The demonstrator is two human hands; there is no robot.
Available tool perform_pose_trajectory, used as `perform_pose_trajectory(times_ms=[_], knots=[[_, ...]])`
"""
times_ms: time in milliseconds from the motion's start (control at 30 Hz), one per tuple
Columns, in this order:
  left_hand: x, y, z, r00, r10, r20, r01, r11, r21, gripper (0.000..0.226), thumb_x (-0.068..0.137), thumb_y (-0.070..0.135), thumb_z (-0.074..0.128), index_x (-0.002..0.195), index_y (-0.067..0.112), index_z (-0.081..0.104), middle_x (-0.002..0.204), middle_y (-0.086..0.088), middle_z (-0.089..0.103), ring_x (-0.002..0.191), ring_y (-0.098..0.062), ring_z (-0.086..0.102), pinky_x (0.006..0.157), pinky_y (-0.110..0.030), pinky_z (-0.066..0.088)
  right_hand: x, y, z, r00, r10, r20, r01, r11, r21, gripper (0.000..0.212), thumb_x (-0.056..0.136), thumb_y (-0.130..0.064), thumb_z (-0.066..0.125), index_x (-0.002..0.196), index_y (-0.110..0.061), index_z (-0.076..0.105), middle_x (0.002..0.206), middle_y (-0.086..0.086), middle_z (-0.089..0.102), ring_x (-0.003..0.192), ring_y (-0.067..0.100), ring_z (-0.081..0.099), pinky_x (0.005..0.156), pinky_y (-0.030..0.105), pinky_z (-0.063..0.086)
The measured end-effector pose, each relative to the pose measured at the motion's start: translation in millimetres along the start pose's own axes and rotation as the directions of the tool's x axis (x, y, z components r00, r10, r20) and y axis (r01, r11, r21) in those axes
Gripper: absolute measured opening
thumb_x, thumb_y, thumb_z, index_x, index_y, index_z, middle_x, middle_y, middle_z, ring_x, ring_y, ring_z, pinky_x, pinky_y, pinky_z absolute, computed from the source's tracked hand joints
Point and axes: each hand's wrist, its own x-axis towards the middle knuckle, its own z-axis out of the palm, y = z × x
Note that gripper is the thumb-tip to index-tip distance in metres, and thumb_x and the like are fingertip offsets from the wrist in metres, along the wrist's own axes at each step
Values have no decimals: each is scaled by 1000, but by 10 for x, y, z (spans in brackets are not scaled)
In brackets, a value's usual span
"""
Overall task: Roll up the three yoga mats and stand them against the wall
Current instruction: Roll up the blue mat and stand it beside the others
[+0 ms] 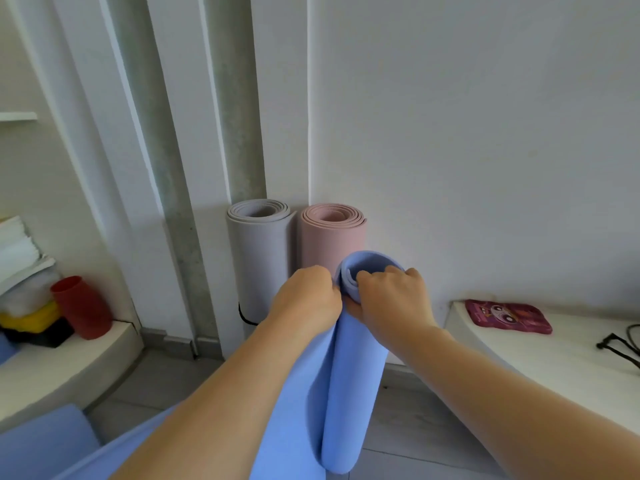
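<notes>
At the far left, a stack of white sheets (19,251) was seen on a low pale ledge (69,372), with a yellow item (31,320) and a black one below it and a red cup (81,306) stood just beside them. A flat blue sheet (41,441) was seen in the lower left corner; whether it belonged to the mat in hand could not be told.

Further right, a grey mat (258,258) was stood upright and rolled against the wall (485,133), in front of a grey speckled pipe (239,116), with a black strap (244,317) seen near its lower part. Just beside it on the right, a pink mat (332,237) was likewise stood rolled against the wall.

In front of these two, the blue mat (353,375) was held nearly upright, only partly rolled, its loose part trailing down toward the lower left. Its top end was raised in front of the pink mat. Whether its lower end was touching the tiled floor could not be told.

The left hand (304,299) was clenched round the loose outer layer at the top of the blue mat. The right hand (391,299) was clamped on the top of the roll, its fingers hooked over the rim into the coil and its thumb pressed against the outside.

At the right, a pink pouch (507,317) bearing a cartoon print was laid on a second pale ledge (536,368), and a black cord (620,344) was seen at the edge.
</notes>
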Motion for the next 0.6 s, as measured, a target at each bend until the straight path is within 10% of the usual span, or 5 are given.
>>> perform_pose_trajectory(times_ms=[133, 300, 433, 600], knots=[[-62, 51, -50, 994, -20, 105, 40, 980, -196, 41, 101, 39, 29, 68, 19, 44, 84, -11, 55, 84, -32, 51, 68, -32, 37, 56, -85, -47, 999, 12, 48, -12, 1000, -7, 61, 50, -39, 87, 52, -21, 29, 33, -1, 36, 40, 19, 22, 56, 26, 25], [-46, -41, -34, 966, -132, 222, 202, 922, -330, 38, 96, 49, 37, 103, 17, 56, 94, 0, 56, 82, -18, 50, 65, -29, 37, 95, -125, -274, 900, -121, 419, 98, 992, 76, 25, 89, -48, 52, 99, -26, 58, 96, -5, 66, 91, 20, 60, 76, 32, 27], [0, -139, -43, 984, -116, 138, 149, 954, -260, 30, 97, 37, 39, 82, 14, 51, 75, -1, 49, 63, -17, 42, 52, -29, 29, 92, -217, -389, 876, -189, 444, 150, 981, 122, 34, 82, -49, 60, 107, -26, 58, 99, -7, 65, 89, 19, 59, 74, 29, 31], [-68, -270, -130, 995, -23, 97, 42, 980, -195, 39, 98, 32, 41, 63, 14, 41, 58, -1, 39, 52, -16, 34, 48, -30, 23, 286, 113, -690, 945, -119, 303, -99, 781, 616, 33, 83, -35, 64, 115, -30, 60, 115, -12, 58, 108, 12, 50, 88, 32, 44]])
